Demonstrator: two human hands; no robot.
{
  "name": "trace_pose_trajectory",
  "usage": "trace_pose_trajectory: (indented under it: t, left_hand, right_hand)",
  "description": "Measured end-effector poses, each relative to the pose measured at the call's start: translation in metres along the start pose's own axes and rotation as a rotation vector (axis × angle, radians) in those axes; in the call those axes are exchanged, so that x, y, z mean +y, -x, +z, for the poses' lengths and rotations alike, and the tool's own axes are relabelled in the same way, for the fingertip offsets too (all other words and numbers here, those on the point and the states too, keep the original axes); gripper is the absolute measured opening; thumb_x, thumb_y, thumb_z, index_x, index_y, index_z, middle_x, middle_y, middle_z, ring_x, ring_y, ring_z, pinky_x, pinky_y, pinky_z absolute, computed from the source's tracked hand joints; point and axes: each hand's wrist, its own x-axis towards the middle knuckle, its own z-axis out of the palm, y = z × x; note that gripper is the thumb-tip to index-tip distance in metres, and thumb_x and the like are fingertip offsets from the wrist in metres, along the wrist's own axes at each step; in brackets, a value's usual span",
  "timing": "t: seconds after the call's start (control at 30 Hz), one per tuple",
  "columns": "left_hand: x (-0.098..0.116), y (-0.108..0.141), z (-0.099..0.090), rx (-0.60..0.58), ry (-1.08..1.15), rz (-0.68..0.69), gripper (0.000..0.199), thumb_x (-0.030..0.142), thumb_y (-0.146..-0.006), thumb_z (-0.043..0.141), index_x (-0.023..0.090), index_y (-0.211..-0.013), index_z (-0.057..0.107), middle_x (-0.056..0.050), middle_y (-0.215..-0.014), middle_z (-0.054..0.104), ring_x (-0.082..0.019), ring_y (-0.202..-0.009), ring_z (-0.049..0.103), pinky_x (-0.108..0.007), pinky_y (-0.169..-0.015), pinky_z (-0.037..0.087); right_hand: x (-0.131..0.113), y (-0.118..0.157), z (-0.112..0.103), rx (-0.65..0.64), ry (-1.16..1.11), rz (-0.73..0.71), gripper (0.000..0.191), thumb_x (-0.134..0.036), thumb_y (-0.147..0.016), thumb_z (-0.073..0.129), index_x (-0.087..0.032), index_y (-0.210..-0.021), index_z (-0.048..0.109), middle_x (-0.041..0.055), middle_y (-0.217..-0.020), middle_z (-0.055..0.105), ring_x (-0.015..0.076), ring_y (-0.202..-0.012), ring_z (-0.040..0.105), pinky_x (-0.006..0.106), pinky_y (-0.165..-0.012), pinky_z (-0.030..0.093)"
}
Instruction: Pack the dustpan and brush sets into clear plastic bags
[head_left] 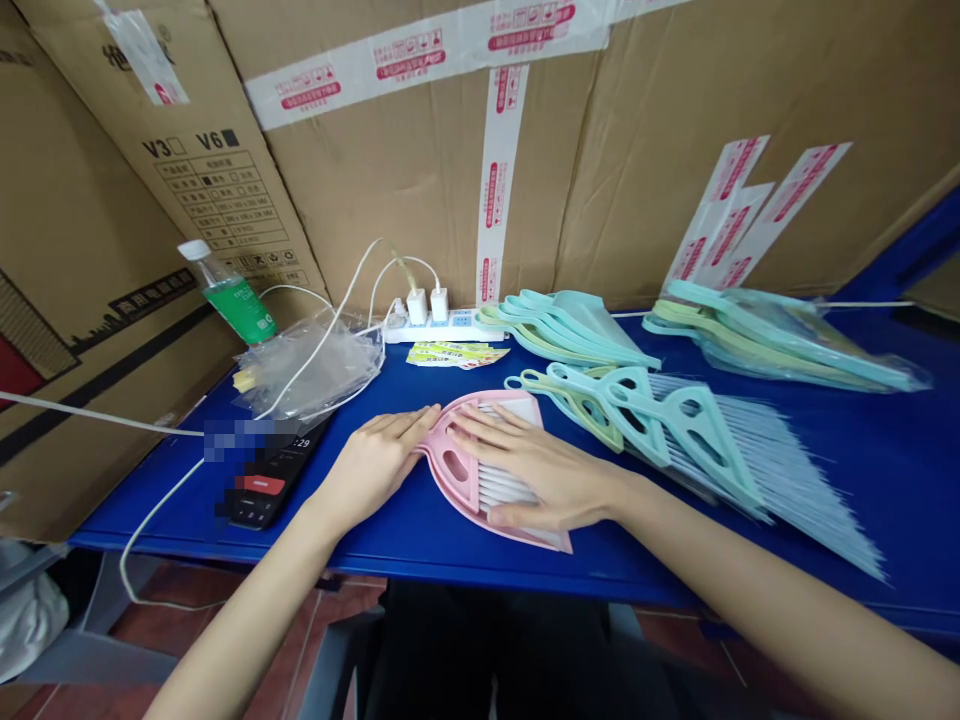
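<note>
A pink dustpan (529, 408) lies on the blue table with a matching pink hand brush (469, 492) nested in it, its white bristles pointing right. My left hand (377, 462) is closed over the handle end at the left, hiding most of it. Fingers spread and flat, my right hand (551, 475) rests on the brush head and bristles. Just right of it lie several pale blue and green hand brushes (679, 412), overlapping one another. Behind them is a stack of light blue and green dustpans (577, 325).
More dustpans (780, 335), partly in clear plastic, lie at the back right. A power strip (457, 328) with chargers stands against cardboard boxes (420, 180). At left are a phone (274, 480), clear plastic bags (319, 360), a bottle (236, 300) and loose white cables (161, 505).
</note>
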Motion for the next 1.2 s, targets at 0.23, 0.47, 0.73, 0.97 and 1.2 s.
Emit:
trace_pose_trajectory:
  t: [0.23, 0.47, 0.73, 0.97, 1.2]
  left_hand:
    - [-0.006, 0.005, -0.006, -0.044, 0.286, -0.221, 0.046, 0.043, -0.094, 0.054, 0.016, -0.132, 0.059, -0.013, -0.123, 0.069, -0.025, -0.114, 0.065, -0.039, -0.100, 0.051]
    - [-0.007, 0.002, -0.010, -0.049, 0.554, -0.364, 0.041, 0.033, -0.098, 0.038, 0.015, -0.120, 0.068, -0.008, -0.098, 0.073, -0.013, -0.061, 0.062, -0.027, -0.068, 0.054]
    - [-0.009, -0.003, -0.013, -0.084, 0.805, -0.448, 0.036, 0.029, -0.087, 0.050, 0.013, -0.107, 0.075, -0.009, -0.098, 0.075, -0.009, -0.055, 0.055, -0.020, -0.049, 0.047]
    - [-0.009, -0.004, -0.014, -0.092, 0.856, -0.469, 0.033, 0.029, -0.086, 0.053, 0.013, -0.104, 0.076, -0.010, -0.100, 0.074, -0.011, -0.060, 0.058, -0.019, -0.048, 0.047]
    - [-0.012, -0.002, -0.013, -0.078, 0.815, -0.384, 0.033, 0.029, -0.088, 0.050, 0.015, -0.104, 0.076, -0.008, -0.093, 0.072, -0.009, -0.056, 0.054, -0.017, -0.047, 0.047]
  right_hand:
    - [0.000, 0.002, 0.001, -0.005, 0.011, 0.013, 0.084, -0.055, -0.087, 0.058, -0.009, -0.152, 0.033, 0.0162, -0.162, 0.017, 0.0269, -0.151, 0.004, 0.051, -0.122, 0.007]
    - [0.000, 0.002, 0.002, 0.005, -0.004, -0.012, 0.076, -0.049, -0.086, 0.061, -0.013, -0.150, 0.040, 0.0145, -0.160, 0.025, 0.0275, -0.150, 0.010, 0.053, -0.121, 0.007]
    - [-0.003, 0.002, 0.000, 0.007, 0.006, -0.009, 0.075, -0.050, -0.086, 0.060, -0.014, -0.150, 0.041, 0.0150, -0.160, 0.025, 0.0288, -0.150, 0.013, 0.054, -0.121, 0.009]
    - [-0.002, 0.003, 0.003, 0.035, -0.010, -0.018, 0.075, -0.053, -0.087, 0.057, -0.014, -0.150, 0.041, 0.0148, -0.161, 0.024, 0.0283, -0.150, 0.012, 0.053, -0.121, 0.009]
    - [-0.001, 0.003, 0.004, 0.052, -0.014, -0.022, 0.082, -0.053, -0.088, 0.057, -0.010, -0.153, 0.033, 0.0171, -0.162, 0.021, 0.0278, -0.151, 0.009, 0.053, -0.121, 0.007]
